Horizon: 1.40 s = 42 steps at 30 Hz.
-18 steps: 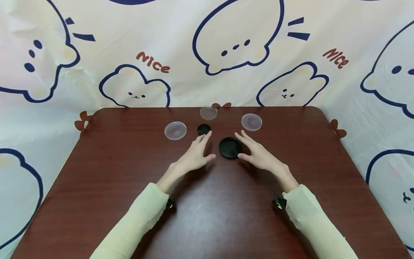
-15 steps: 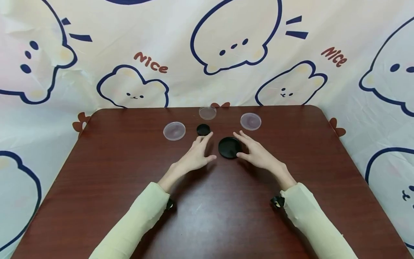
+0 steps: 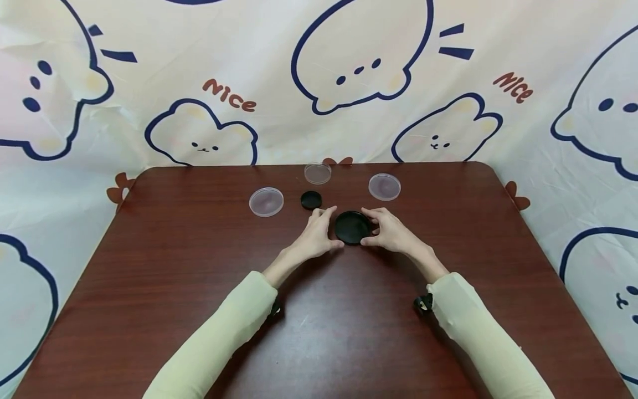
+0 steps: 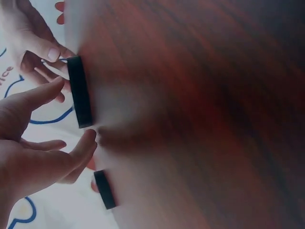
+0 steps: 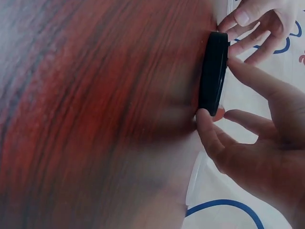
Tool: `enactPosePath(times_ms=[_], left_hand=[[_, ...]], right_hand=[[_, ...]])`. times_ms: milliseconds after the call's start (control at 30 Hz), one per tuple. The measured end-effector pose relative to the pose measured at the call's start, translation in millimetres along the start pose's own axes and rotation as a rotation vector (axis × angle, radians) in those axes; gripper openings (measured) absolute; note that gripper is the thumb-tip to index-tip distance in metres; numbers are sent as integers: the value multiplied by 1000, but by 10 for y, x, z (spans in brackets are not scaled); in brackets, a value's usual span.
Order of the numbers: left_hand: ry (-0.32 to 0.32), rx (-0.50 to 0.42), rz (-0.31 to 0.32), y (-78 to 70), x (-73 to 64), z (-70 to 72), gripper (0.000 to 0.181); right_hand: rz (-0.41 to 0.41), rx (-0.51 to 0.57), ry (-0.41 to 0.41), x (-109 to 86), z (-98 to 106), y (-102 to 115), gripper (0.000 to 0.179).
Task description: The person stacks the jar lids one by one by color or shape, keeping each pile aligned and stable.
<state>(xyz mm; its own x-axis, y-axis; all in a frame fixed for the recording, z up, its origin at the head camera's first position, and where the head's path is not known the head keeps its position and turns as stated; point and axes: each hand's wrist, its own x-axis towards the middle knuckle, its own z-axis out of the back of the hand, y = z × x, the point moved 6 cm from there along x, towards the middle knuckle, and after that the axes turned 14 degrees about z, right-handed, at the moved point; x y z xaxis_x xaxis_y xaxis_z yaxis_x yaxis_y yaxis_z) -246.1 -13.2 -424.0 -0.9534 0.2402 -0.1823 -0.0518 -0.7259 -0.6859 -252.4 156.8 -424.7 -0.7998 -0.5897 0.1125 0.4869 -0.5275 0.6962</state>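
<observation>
Dish [image 3: 353, 228], large, black, round and shallow, plastic by its look, sits between two bare hands on the dark red-brown wood-grain table [image 3: 319, 354]. We take its centre as our clock, twelve toward the table's far edge: left hand [image 3: 315, 234] at nine, right hand [image 3: 391, 231] at three. Left: thumb and fingers spread wide, thumb tip near seven, foremost fingertip near ten; we cannot tell whether they touch the rim. Right: likewise wide, thumb near five, fingertip near one; the right wrist view shows fingertips meeting the rim, pressure unknown.

Step, in our judgement: taking hold from both sides. To do it well we would close both hands at equal pace, since a push from three alone would probably slide the piece toward nine. We would set the fingertips low on the side wall, opposed across the middle; the wall looks smooth and shallow, so a high pinch may slip.

Neighbours: small black round disc [image 3: 311, 200] at ten, close past the left knuckles, easily nudged. Farther off, all transparent, round and shallow: far dish [image 3: 318, 173] at eleven, left dish [image 3: 266, 201] between nine and ten, right dish [image 3: 384, 187] between one and two.
</observation>
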Motion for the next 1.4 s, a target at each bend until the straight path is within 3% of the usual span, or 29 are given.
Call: enactPosePath(times_ms=[167,467,1000,1233,1400], left_hand=[[19,19,52,-8,73,-50,83],[50,50,109,-25,145,-96,82],[-19,-25,63,26,165,-51,73],[-43,-16,55,107,69,45,74],[-52,-9,58,165,-17,93,74]], right_hand=[[-23,-21,55,34,-50,-31,84],[-8,-91,45,100,-78,-3,80],[-42,12,-12,102,-87,-10,77],[-40,63,-3,147,-168,61,75],[-34,41,-7,147,-240,156,75]])
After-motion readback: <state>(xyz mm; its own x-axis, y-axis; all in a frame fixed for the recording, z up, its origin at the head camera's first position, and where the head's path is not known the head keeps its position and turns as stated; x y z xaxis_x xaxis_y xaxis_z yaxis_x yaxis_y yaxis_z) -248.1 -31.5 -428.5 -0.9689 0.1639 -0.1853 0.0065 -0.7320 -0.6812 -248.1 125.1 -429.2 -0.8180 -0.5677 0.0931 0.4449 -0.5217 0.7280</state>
